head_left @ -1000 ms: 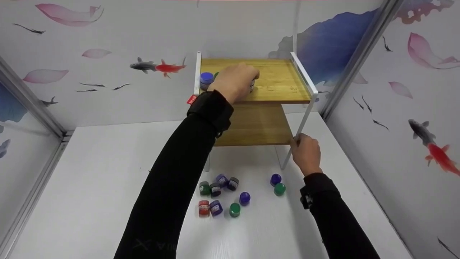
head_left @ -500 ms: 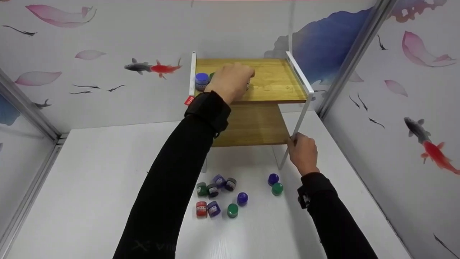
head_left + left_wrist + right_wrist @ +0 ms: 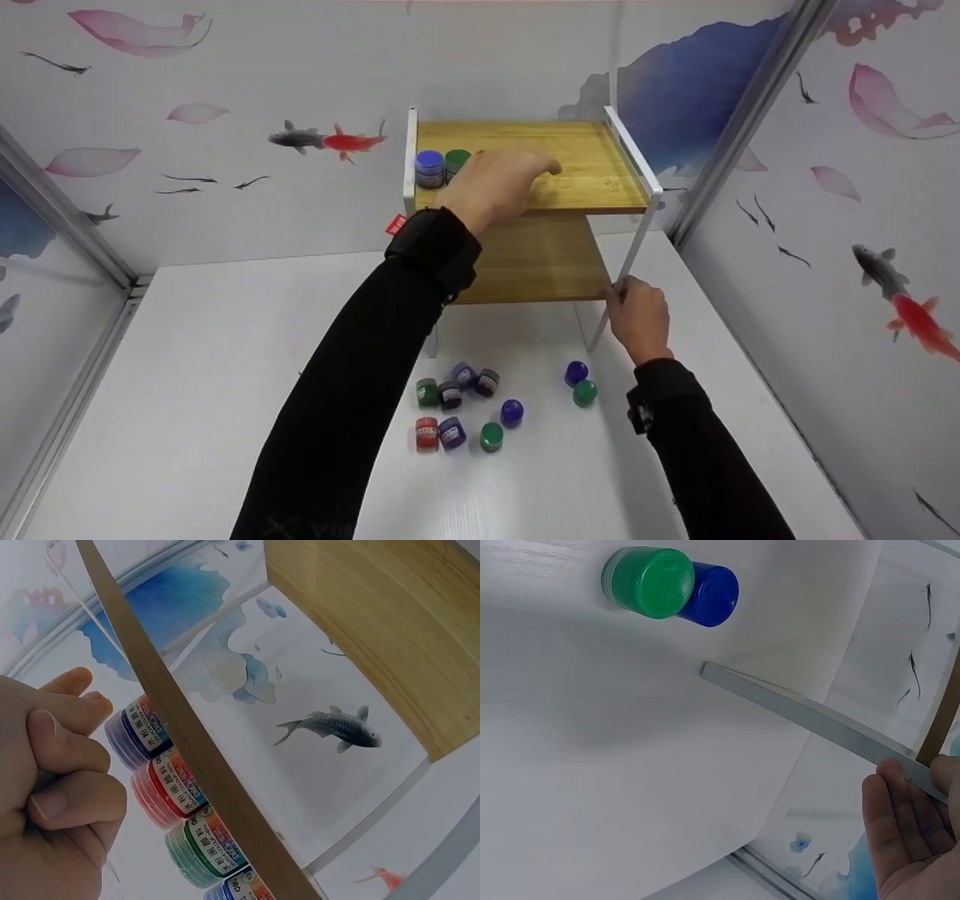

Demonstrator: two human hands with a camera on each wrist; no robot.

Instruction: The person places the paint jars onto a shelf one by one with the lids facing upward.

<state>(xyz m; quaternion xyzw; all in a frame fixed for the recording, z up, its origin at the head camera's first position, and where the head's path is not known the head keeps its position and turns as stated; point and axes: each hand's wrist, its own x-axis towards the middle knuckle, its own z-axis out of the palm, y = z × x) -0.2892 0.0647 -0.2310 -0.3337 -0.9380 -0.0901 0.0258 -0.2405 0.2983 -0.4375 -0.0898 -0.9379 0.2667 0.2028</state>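
- The left grip [image 3: 491, 187] is at 12 o'clock in the head view, over the upper shelf [image 3: 585, 154] of a white-framed rack; its fingers are loosely bent, one stretched toward 3 o'clock, and it holds nothing.
- Four paint jars stand in a row on that shelf: a blue jar [image 3: 430, 169] at 11 o'clock in the head view, a green jar [image 3: 457, 160] beside it toward 3 o'clock, then, seen in the left wrist view, a red jar [image 3: 166, 791] and a dark blue jar [image 3: 135, 736].
- In the left wrist view the row runs from 6 o'clock up to 9 o'clock, crossed by the brown shelf edge [image 3: 191, 720]. The left fingers are just beside the dark blue jar; I cannot tell whether they touch it.
- The right grip [image 3: 639, 319], between 3 and 4 o'clock in the head view, is narrow, holding the rack's white post [image 3: 634, 241] by the corner of the lower shelf [image 3: 536, 262].
- On the white counter [image 3: 217, 390], a loose group of jars [image 3: 450, 395] sits around 6 o'clock; a blue-and-green pair [image 3: 585, 393] sits at 5 o'clock.
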